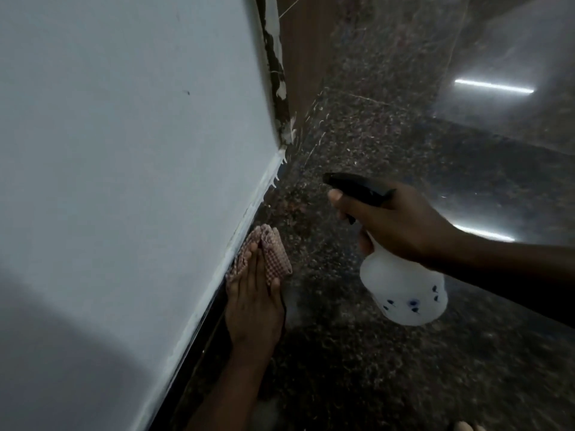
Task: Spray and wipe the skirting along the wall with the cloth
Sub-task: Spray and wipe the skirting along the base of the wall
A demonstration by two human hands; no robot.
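Note:
A dark skirting strip [214, 306] runs along the foot of the white wall [124, 150], edged with white paint smears. My left hand [253, 309] lies flat with its fingers pressing a pink checked cloth [272, 253] against the skirting. To the right and slightly above the floor, my right hand [401, 222] grips a white spray bottle [404, 290] with a black trigger head, its nozzle pointing left toward the skirting.
The floor [389, 368] is dark speckled polished stone that reflects ceiling lights. A brown wooden frame or door edge [298, 57] with chipped paint meets the wall's far end. Something pale shows at the bottom right edge [466, 427].

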